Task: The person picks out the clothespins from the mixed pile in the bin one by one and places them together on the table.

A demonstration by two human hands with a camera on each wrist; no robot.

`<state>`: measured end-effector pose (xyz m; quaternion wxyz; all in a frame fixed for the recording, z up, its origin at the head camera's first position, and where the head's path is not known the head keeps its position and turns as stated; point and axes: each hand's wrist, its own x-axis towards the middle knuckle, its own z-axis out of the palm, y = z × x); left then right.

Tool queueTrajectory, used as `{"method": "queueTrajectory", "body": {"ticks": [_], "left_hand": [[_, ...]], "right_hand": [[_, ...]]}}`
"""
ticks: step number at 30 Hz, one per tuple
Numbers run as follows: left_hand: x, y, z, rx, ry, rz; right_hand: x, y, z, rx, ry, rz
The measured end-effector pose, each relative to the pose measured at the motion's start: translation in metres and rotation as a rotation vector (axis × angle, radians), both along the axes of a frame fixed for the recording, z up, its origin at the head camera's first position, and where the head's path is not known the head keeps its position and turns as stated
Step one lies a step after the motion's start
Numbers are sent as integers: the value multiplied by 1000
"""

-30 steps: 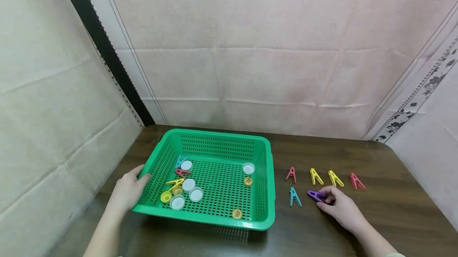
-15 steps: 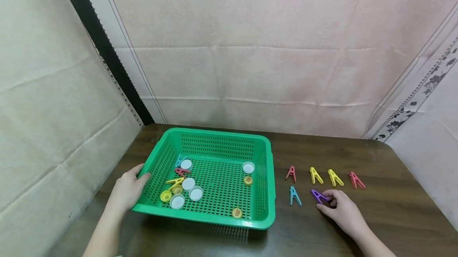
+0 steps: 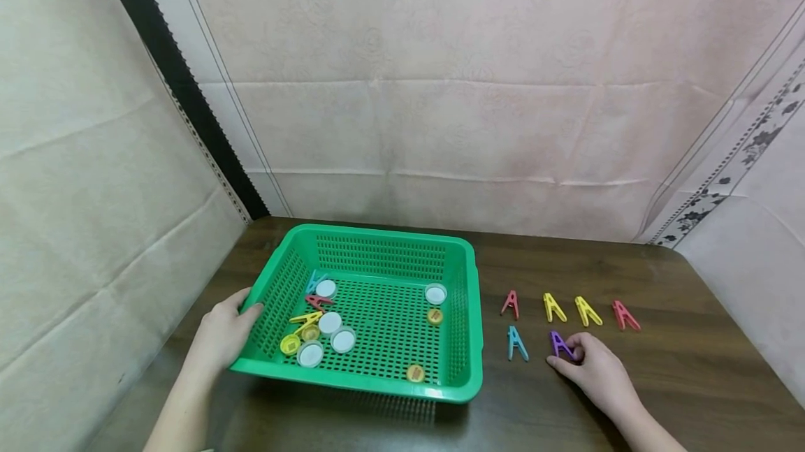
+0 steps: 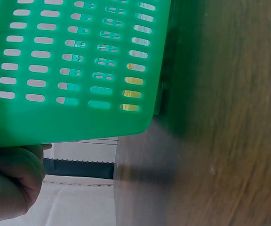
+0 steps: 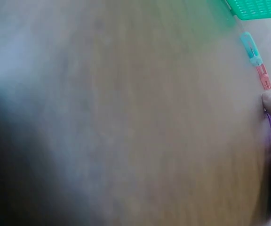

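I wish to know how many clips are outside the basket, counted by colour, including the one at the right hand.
Red clips: 2
Yellow clips: 2
Blue clip: 1
Purple clip, pinched by the right hand: 1
Total: 6

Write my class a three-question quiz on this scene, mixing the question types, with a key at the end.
1. Multiple choice: which colour of clip is the right hand touching?
A) blue
B) purple
C) red

2. True or false: the left hand holds the green basket.

3. Count: how many yellow clips lie on the table, outside the basket?

Key:
1. B, the purple clip
2. True
3. Two
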<state>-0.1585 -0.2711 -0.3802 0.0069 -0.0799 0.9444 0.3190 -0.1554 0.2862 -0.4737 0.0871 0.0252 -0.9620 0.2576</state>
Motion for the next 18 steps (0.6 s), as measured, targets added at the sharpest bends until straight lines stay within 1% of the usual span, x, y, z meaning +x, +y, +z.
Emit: {"method": "queueTrajectory", "body": {"ticks": [7, 13, 18], "left_hand": [[1, 1, 0, 8, -3, 0], [1, 1, 1, 6, 4, 3], [1, 1, 1, 8, 6, 3]], "right_hand": [[0, -3, 0, -4, -50, -42], [1, -6, 2, -10, -47, -62], [1, -8, -1, 1, -31, -71]]}}
